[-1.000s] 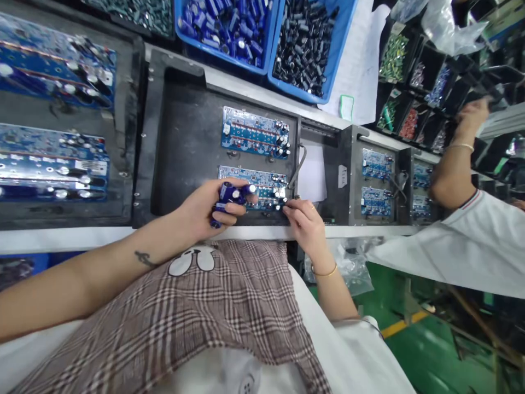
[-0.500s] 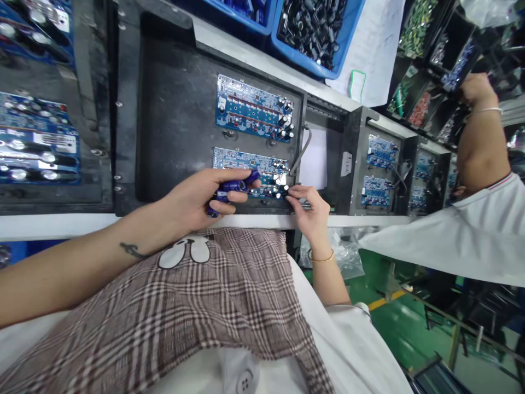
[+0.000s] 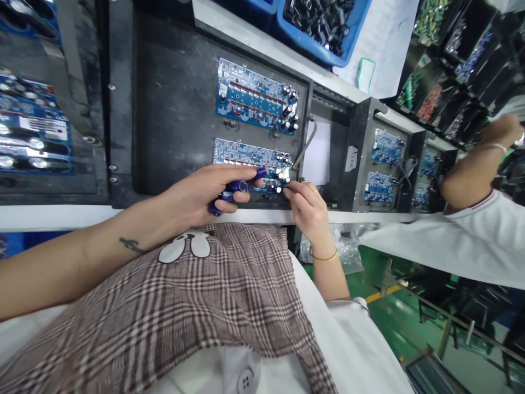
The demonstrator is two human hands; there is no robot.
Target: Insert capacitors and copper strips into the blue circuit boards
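Observation:
Several blue cylindrical capacitors are bunched in my left hand, its fingers curled round them. That hand hovers over the near side of the lower blue circuit board and hides part of it. At the same board's near right corner, my right hand has its fingertips pinched together beside small black capacitors. Whatever is between those fingertips is too small or hidden to make out. A second circuit board lies farther back in the same black tray.
Behind the tray stands a blue bin of black capacitors, beside a paper sheet. More board trays line up at right. A co-worker's arm reaches by the parts bins. Boards with large capacitors lie at left.
The camera view has shifted slightly. My right hand's fingers are more curled at the board's corner, while my left hand keeps its capacitors. The co-worker's hand has moved right, away from the bins.

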